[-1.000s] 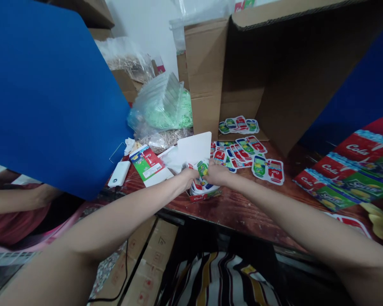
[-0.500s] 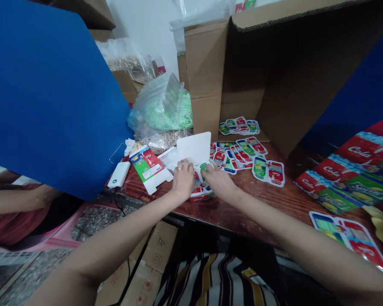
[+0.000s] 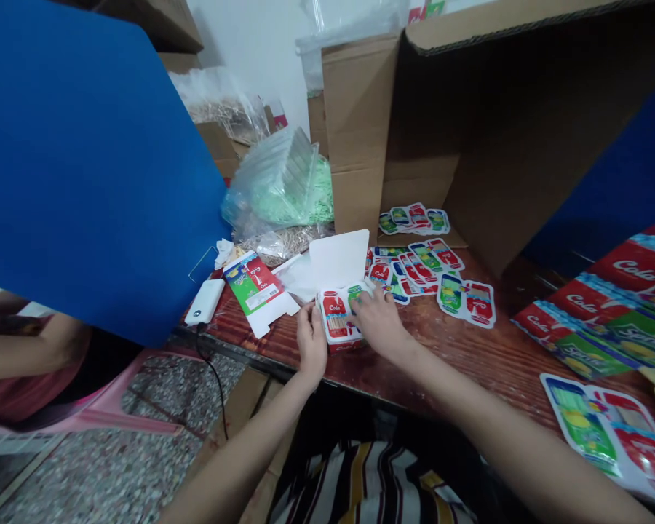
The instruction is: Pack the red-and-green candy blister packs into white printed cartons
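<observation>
At the far left a big blue board (image 3: 87, 160) leans over the table edge, and under it the arm of another person (image 3: 27, 349) in a red top rests. On the wooden table (image 3: 469, 349), just right of the board, lies a white power bank (image 3: 204, 301), and beside it a flat unfolded carton (image 3: 256, 290) printed green and red. Behind these stands a clear bag of green shreds (image 3: 284, 185).

The left hand (image 3: 312, 342) lies at the near left side of a small open box (image 3: 341, 313). Its fingers are half curled and press against the box side, and they do not close around it. The box stands near the table edge, and its white lid (image 3: 339, 258) stands upright behind it. Inside are printed packets, red and green.

The right hand (image 3: 379, 320) is on the right side of the box. Its fingers are spread and lie flat on top of the packets, and its thumb is at the box front.

Right of the hands, loose packets (image 3: 415, 266) are scattered on the table, and more lie inside a large cardboard box (image 3: 469, 138) turned on its side. At the far right lie big printed sheets (image 3: 605, 306) with cola pictures.
</observation>
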`<state>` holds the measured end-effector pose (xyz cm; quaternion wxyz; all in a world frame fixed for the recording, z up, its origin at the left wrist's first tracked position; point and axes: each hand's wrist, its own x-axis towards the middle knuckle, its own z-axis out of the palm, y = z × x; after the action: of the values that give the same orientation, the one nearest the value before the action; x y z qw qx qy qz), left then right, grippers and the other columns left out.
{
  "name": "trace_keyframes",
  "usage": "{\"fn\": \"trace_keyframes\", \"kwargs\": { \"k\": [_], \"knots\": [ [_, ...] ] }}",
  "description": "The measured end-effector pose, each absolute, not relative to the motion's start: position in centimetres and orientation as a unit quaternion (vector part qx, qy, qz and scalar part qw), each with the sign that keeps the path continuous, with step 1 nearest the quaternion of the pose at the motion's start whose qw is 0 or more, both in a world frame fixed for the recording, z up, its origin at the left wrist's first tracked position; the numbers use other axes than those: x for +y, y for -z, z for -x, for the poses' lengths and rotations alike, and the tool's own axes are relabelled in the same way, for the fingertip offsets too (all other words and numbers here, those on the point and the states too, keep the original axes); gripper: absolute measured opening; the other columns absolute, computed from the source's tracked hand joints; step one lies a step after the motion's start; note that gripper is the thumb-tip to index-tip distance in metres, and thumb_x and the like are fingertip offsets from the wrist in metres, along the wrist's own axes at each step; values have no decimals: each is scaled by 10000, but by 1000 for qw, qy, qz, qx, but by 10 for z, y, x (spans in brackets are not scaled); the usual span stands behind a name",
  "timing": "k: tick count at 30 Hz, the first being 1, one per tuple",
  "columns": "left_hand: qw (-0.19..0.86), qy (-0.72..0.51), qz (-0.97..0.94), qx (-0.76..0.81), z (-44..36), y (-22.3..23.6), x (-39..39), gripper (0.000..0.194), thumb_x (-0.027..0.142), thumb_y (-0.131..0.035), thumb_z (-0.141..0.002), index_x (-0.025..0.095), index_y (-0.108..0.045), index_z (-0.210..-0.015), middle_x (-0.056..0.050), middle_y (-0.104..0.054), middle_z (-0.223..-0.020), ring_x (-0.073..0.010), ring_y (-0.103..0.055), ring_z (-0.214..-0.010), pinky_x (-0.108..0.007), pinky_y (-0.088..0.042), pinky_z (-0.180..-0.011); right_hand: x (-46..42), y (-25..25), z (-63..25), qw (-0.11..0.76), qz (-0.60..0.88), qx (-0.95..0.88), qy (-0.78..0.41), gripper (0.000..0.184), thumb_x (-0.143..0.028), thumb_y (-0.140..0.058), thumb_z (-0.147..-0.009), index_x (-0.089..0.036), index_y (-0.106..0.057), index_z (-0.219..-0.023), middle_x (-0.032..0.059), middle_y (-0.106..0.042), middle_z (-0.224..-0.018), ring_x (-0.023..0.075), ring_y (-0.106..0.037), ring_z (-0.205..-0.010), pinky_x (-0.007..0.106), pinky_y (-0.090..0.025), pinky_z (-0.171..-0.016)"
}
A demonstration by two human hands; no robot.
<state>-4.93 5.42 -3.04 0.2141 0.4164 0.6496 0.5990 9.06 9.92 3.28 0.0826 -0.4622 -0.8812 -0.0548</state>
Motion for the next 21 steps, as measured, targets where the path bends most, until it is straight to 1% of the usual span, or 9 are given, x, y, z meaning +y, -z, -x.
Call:
{"fn": "trace_keyframes", "kwargs": {
  "k": [2, 5, 7, 9, 14, 15, 17, 19, 21],
  "knots": [
    [221, -617, -414, 632, 46, 33, 54, 383, 452, -383, -949, 188, -542, -1177, -103, -596, -1200, -211, -542, -1137, -355, -405, -996, 99, -29, -92, 82, 422, -902, 33, 413, -432, -513, -912, -213, -595, -1252, 163, -580, -1223, 373, -427, -1199, 534, -337, -971],
    [230, -628, -421, 613, 44, 34, 54, 441, 448, -335, -970, 178, -528, -1260, -113, -551, -1306, -201, -489, -1241, -339, -363, -1060, 103, -22, -94, 69, 304, -949, -56, 442, -426, -419, -959, -309, -470, -1382, 93, -453, -1431, 340, -388, -1284, 552, -290, -1035],
    [232, -623, -426, 614, 43, 33, 55, 460, 438, -304, -980, 164, -525, -1276, -119, -545, -1311, -195, -485, -1253, -331, -362, -1068, 107, -18, -95, 58, 271, -953, -122, 422, -388, -366, -985, -328, -450, -1394, 70, -440, -1454, 311, -381, -1309, 549, -289, -1047],
    [219, -599, -445, 629, 42, 31, 55, 457, 415, -292, -984, 161, -520, -1288, -120, -541, -1299, -193, -491, -1248, -328, -371, -1067, 112, -15, -97, 62, 260, -950, -164, 415, -366, -368, -987, -331, -450, -1393, 64, -428, -1467, 298, -371, -1326, 555, -285, -1054],
    [134, -443, -549, 697, 40, 21, 57, 407, 329, -322, -970, 190, -517, -1299, -134, -515, -1283, -251, -513, -1219, -392, -412, -1028, 112, -6, -96, 86, 264, -943, -184, 435, -300, -467, -942, -288, -481, -1376, 94, -352, -1511, 325, -339, -1359, 622, -243, -1062],
    [129, -421, -558, 703, 40, 19, 57, 403, 316, -322, -967, 195, -511, -1302, -136, -515, -1280, -260, -523, -1208, -401, -426, -1012, 110, -4, -97, 104, 263, -941, -189, 422, -284, -477, -936, -280, -504, -1357, 99, -379, -1495, 312, -366, -1348, 612, -254, -1064],
    [135, -406, -562, 708, 42, 15, 58, 396, 300, -336, -960, 197, -501, -1305, -137, -522, -1265, -266, -537, -1188, -405, -446, -988, 105, -2, -100, 168, 254, -930, -205, 365, -255, -478, -937, -265, -571, -1290, 94, -528, -1383, 255, -475, -1272, 550, -293, -1076],
    [150, -404, -558, 709, 45, 14, 58, 383, 286, -383, -942, 199, -509, -1293, -132, -537, -1235, -265, -544, -1176, -402, -455, -976, 100, -1, -108, 268, 256, -906, -206, 301, -239, -471, -943, -256, -630, -1198, 68, -658, -1207, 197, -561, -1174, 468, -325, -1087],
    [166, -399, -555, 711, 47, 14, 59, 369, 276, -430, -921, 208, -531, -1269, -121, -549, -1200, -260, -557, -1155, -390, -465, -960, 96, 0, -120, 381, 309, -855, -165, 260, -246, -482, -938, -252, -649, -1137, 55, -680, -1144, 186, -563, -1163, 434, -334, -1092]
  ]
}}
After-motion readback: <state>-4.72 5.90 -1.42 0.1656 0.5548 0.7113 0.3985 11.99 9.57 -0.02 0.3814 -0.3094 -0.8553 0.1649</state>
